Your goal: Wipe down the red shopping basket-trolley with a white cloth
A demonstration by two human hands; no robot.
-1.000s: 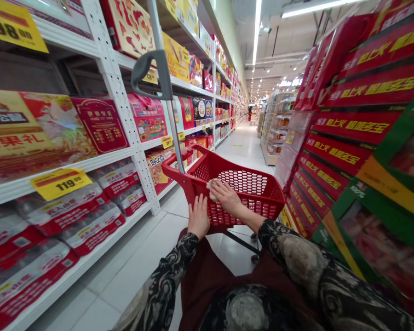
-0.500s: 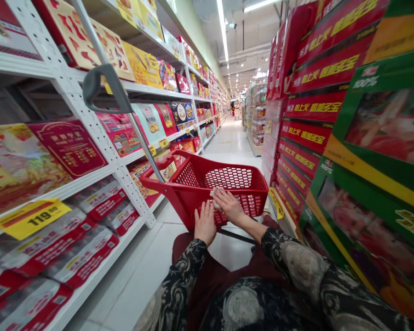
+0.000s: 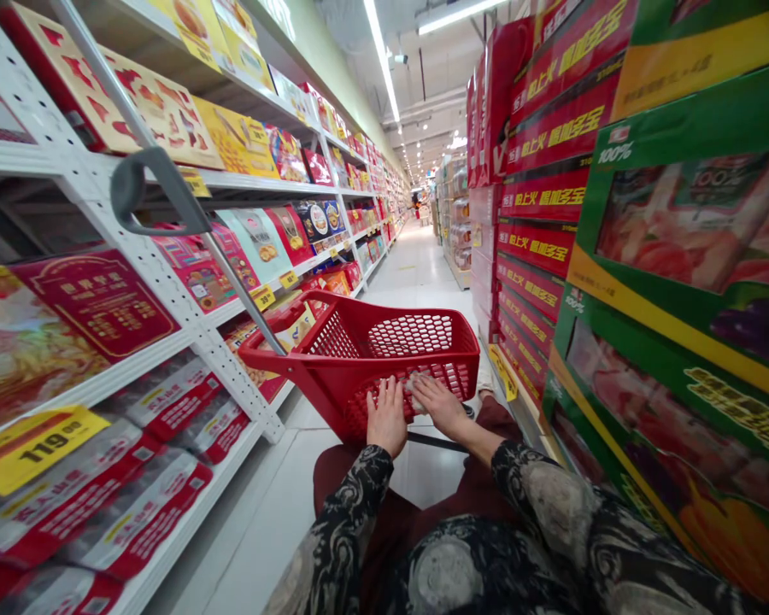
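The right hand (image 3: 442,407), pressing a white cloth (image 3: 414,395) against the red basket (image 3: 320,386) at frame centre, is now lower on its side. Contact apparently shifts from rim to wall. The left hand (image 3: 387,418) lies flat alongside, fingers extended.
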